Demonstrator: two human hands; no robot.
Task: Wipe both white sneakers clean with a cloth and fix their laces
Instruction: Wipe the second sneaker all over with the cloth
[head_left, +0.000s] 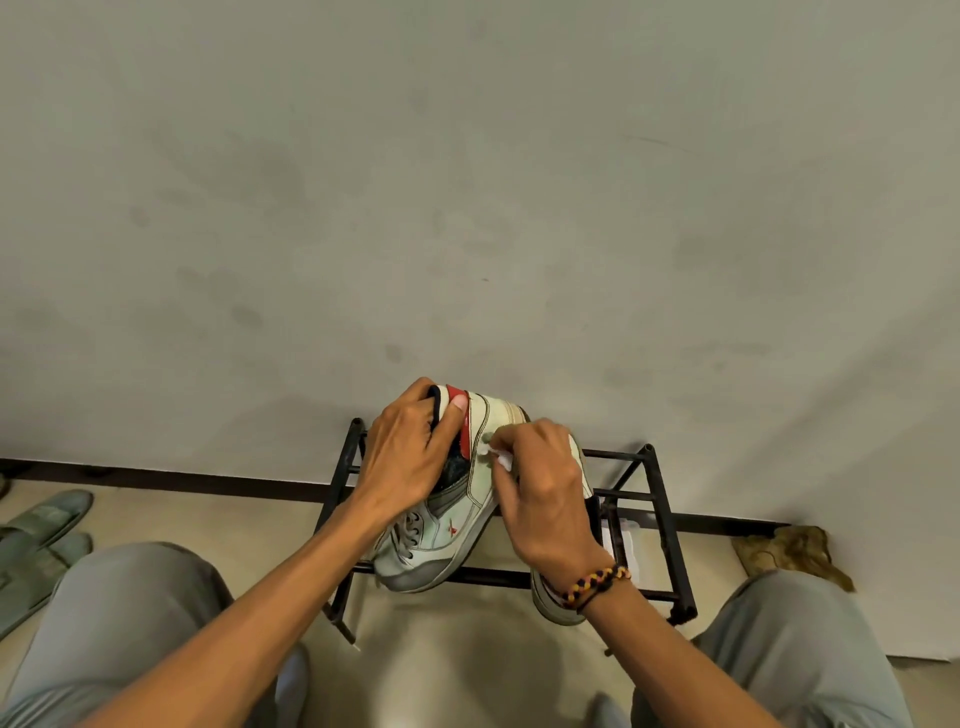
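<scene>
A white sneaker (457, 530) with a red and black collar is held tilted above a black rack, toe toward me. My left hand (410, 457) grips its collar, thumb on the red tongue. My right hand (540, 483) presses a small white cloth (501, 460) against the sneaker's side near the heel. The second white sneaker (553, 605) sits on the rack under my right wrist, mostly hidden. Laces show near the held sneaker's toe.
A low black metal shoe rack (670, 551) stands against the grey wall. Grey slippers (41, 525) lie on the floor at the left. A brown crumpled object (789, 551) lies at the right by the wall. My knees frame the bottom corners.
</scene>
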